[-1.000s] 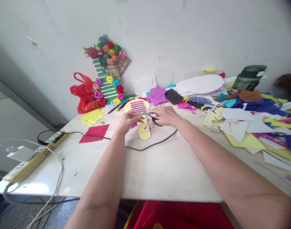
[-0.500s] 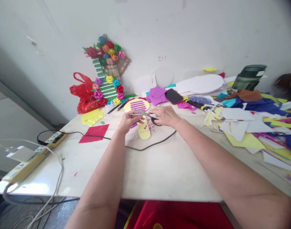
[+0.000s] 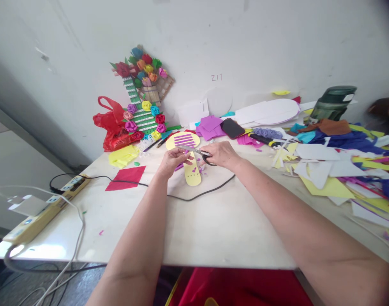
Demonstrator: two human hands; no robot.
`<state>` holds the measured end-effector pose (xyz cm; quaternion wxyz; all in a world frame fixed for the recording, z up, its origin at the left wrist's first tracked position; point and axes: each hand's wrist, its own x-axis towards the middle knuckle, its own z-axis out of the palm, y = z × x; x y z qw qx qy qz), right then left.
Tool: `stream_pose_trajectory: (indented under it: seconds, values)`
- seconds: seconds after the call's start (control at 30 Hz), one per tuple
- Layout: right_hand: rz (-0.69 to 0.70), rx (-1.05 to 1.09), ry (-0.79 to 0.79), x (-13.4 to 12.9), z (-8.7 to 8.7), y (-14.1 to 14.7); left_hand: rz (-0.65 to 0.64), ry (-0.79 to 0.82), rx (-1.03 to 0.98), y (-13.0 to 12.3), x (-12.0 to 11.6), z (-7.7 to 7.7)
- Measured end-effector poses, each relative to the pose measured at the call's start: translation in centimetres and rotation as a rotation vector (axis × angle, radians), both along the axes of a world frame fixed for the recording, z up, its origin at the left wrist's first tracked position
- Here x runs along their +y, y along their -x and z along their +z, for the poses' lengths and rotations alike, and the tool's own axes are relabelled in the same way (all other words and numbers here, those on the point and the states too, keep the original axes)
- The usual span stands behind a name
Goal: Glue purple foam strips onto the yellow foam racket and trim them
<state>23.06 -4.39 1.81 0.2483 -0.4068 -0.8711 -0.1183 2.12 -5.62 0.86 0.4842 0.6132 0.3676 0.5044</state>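
Note:
My right hand [image 3: 220, 154] is closed round the black handles of a pair of scissors [image 3: 197, 151], whose blades point left toward my other hand. My left hand [image 3: 174, 160] is pinched beside the blades on a small purple strip of paper, mostly hidden by the fingers. Under and behind both hands lies a yellow paper guitar-like cutout [image 3: 192, 176], with purple strips [image 3: 184, 140] across its rounded top and a small purple heart lower down. Tiny purple scraps [image 3: 202, 168] are scattered to the right of the cutout.
A black cable [image 3: 194, 199] crosses the table in front of the cutout. Red paper [image 3: 126, 178] and a power strip [image 3: 47, 208] lie left. Purple sheets [image 3: 210, 127], a phone [image 3: 232, 128] and a heap of paper scraps [image 3: 325, 165] are behind and right. Paper flowers [image 3: 146, 68] lean on the wall.
The scissor blades have closed together near my left fingers. Both hands stay in nearly the same place.

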Motion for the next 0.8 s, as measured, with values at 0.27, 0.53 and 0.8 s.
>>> stream_pose_trajectory:
  seconds: [0.27, 0.53, 0.8]
  values:
    - [-0.048, 0.142, 0.021, -0.06, 0.09, -0.44, 0.141, -0.075, -0.027, -0.38, 0.05, -0.12]
    - [-0.039, 0.135, 0.017, 0.01, -0.27, -0.40, 0.191, -0.170, 0.031, 0.06, 0.64, -0.50]
    - [-0.034, 0.139, 0.098, 0.22, -0.29, -0.51, 0.105, -0.031, 0.018, -0.21, -0.06, -0.03]
